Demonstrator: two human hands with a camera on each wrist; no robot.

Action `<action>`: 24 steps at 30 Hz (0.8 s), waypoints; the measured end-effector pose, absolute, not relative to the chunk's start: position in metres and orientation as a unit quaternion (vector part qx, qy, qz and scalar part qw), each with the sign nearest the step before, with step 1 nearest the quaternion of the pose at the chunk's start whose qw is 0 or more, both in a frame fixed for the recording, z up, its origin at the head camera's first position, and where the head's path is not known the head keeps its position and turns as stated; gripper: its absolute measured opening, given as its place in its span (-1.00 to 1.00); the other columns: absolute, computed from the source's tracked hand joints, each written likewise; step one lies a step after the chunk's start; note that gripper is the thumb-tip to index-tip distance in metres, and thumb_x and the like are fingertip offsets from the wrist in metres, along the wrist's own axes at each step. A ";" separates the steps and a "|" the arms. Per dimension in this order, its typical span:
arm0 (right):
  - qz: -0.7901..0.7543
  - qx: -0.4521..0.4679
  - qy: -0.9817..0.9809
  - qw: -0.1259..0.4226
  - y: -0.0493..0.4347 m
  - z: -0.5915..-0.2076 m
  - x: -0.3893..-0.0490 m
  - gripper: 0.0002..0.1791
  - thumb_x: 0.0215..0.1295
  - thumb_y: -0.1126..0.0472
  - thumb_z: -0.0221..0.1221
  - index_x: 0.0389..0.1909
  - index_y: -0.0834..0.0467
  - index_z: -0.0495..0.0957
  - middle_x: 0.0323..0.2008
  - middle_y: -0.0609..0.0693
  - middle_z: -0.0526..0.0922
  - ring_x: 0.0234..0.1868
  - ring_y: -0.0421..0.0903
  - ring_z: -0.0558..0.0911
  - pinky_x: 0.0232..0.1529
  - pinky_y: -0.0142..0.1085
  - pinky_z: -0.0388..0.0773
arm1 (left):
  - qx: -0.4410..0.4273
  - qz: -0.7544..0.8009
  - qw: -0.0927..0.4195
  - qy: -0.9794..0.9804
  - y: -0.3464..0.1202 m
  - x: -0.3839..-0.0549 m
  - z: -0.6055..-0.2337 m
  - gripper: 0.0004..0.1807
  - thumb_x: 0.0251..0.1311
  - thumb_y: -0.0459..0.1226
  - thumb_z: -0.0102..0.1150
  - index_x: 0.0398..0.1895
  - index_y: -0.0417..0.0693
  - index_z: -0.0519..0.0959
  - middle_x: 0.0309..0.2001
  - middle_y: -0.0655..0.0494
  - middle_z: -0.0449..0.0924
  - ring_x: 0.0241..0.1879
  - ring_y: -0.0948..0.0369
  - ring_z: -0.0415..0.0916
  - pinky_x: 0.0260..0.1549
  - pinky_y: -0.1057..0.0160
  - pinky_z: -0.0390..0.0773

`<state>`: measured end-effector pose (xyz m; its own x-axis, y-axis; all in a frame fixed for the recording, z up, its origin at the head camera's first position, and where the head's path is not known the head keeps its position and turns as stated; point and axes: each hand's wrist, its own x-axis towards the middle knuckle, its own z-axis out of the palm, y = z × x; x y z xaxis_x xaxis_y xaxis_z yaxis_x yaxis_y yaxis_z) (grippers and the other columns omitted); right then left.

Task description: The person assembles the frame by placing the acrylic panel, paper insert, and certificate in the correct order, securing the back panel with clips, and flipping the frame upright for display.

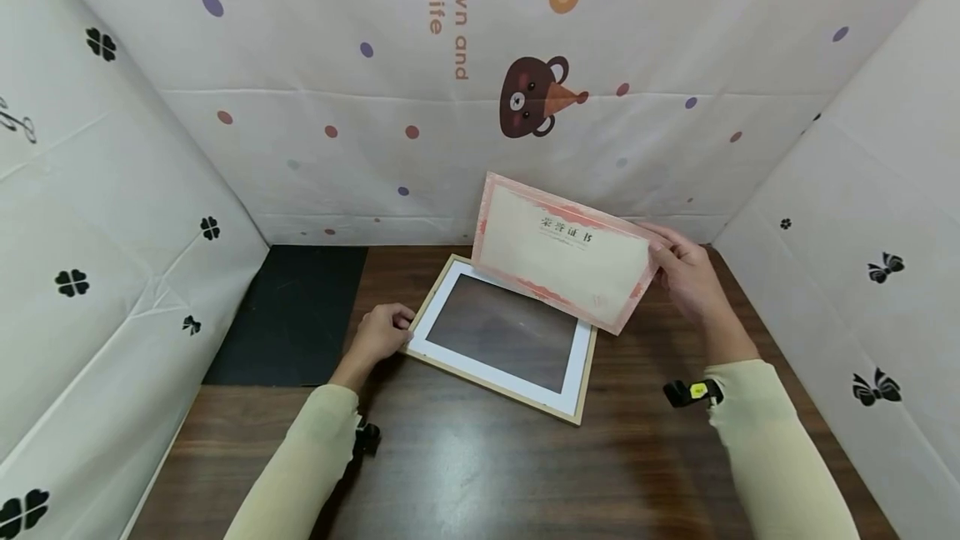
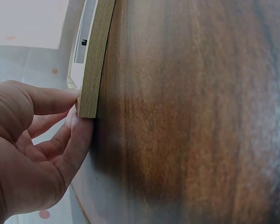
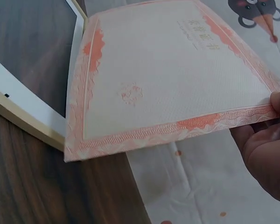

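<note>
My right hand [image 1: 686,273] pinches a pink-bordered certificate [image 1: 562,252] near its upper right corner, thumb on the printed face and fingers behind. The sheet tilts over the far right part of a picture frame [image 1: 487,390], overlapping its far edge in the head view. This frame has a light wood rim, a white mat [image 1: 442,348] and a dark middle panel [image 1: 502,327]. At the frame's left corner, my left hand [image 1: 382,332] grips the rim; the left wrist view shows the thumb above and fingers below the frame corner [image 2: 88,105]. In the right wrist view the certificate [image 3: 144,70] lies beside the frame.
A black flat board [image 1: 292,315] lies at the back left of the dark wooden table [image 1: 465,482]. White patterned cloth walls [image 1: 300,148] stand behind and on both sides. Each wrist wears a small black camera, such as the right wrist camera [image 1: 693,392].
</note>
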<state>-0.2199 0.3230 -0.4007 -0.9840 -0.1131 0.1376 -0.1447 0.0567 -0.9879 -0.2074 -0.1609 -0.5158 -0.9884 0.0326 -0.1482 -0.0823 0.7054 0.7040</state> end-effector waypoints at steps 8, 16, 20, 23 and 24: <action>0.674 0.132 -0.727 0.010 0.309 -0.400 -0.230 -0.51 0.63 0.11 0.00 0.46 0.17 0.41 0.11 -0.04 0.60 -0.05 -0.16 0.69 -0.19 -0.33 0.72 | -0.011 0.378 0.070 0.923 -0.160 -0.208 -0.517 -0.77 0.19 -0.39 0.36 -0.07 -0.11 0.73 -0.26 0.01 0.66 -0.25 0.09 0.54 -0.23 0.14 0.51; 0.586 0.120 -0.799 0.059 0.294 -0.404 -0.236 -0.56 0.65 0.16 -0.03 0.42 0.19 0.47 0.21 -0.09 0.50 -0.08 -0.23 0.61 -0.17 -0.45 0.64 | -0.012 0.378 0.068 0.923 -0.160 -0.208 -0.518 -0.77 0.19 -0.38 0.36 -0.08 -0.12 0.73 -0.28 0.02 0.65 -0.26 0.09 0.54 -0.27 0.18 0.49; 0.533 0.121 -0.833 0.085 0.284 -0.405 -0.237 -0.57 0.66 0.18 -0.04 0.40 0.20 0.48 0.34 0.11 0.48 -0.09 -0.24 0.56 -0.17 -0.52 0.55 | -0.017 0.378 0.067 0.923 -0.160 -0.208 -0.518 -0.77 0.19 -0.38 0.37 -0.08 -0.11 0.73 -0.28 0.03 0.66 -0.26 0.09 0.54 -0.26 0.18 0.48; 0.531 0.131 -0.831 0.097 0.279 -0.407 -0.236 -0.58 0.65 0.21 -0.03 0.38 0.26 0.49 0.32 0.28 0.50 -0.12 -0.26 0.55 -0.21 -0.51 0.52 | -0.016 0.380 0.067 0.923 -0.160 -0.208 -0.518 -0.77 0.18 -0.37 0.37 -0.08 -0.10 0.73 -0.27 0.03 0.66 -0.25 0.10 0.54 -0.25 0.18 0.48; 0.529 0.137 -0.831 0.101 0.277 -0.407 -0.236 -0.59 0.65 0.23 -0.03 0.37 0.28 0.49 0.29 0.31 0.51 -0.14 -0.25 0.55 -0.22 -0.50 0.52 | -0.016 0.380 0.067 0.922 -0.160 -0.209 -0.518 -0.77 0.18 -0.37 0.37 -0.08 -0.10 0.73 -0.27 0.04 0.66 -0.25 0.10 0.53 -0.25 0.18 0.48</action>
<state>-0.2357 0.2772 -0.4073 -0.9421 -0.1198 0.3133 -0.3345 0.4024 -0.8521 -0.2086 -0.1604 -0.5179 -0.9906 0.0217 -0.1351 -0.0798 0.7103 0.6993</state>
